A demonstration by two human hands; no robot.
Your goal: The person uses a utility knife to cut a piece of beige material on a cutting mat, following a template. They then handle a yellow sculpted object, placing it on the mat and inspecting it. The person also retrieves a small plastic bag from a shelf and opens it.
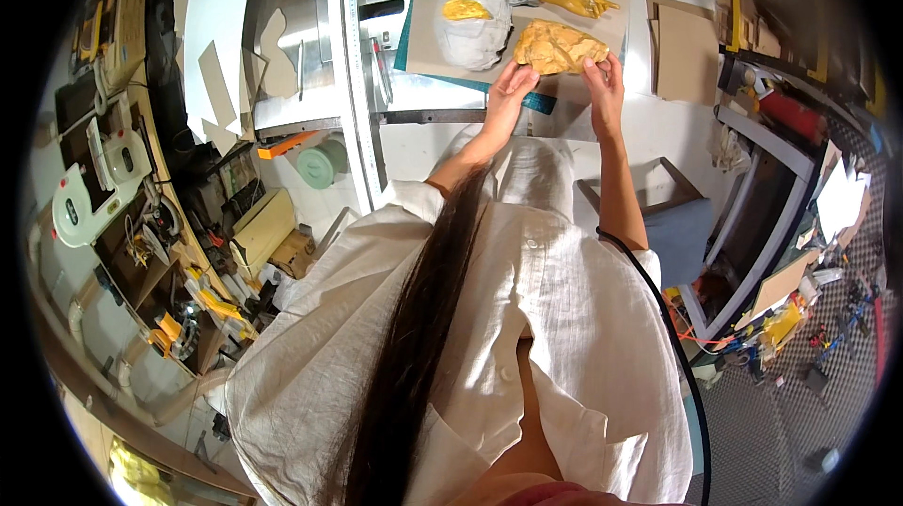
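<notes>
Both hands are at the far table, one at each end of a lumpy yellow-orange piece (557, 47) that looks like rough rock. My left hand (511, 97) grips its left end from the near side, thumb toward the piece. At the right end, my right hand (605, 92) pinches its lower corner, with some fingers hidden beneath. Just beyond lies a grey-white sculpted form (475, 40) with folds like a sleeve. A golden sculpted hand (578, 2) extends from it to the right, and a golden patch (467, 8) shows on its left part. A tan board (425, 40) lies underneath.
A long metal ruler (354, 64) crosses the table left of the board, near a red pen (381, 69). White sheets (218, 31) and cardboard offcuts (275, 59) lie farther left. Cardboard panels (685, 50) rest at the right. A blue-grey stool (673, 229) stands below.
</notes>
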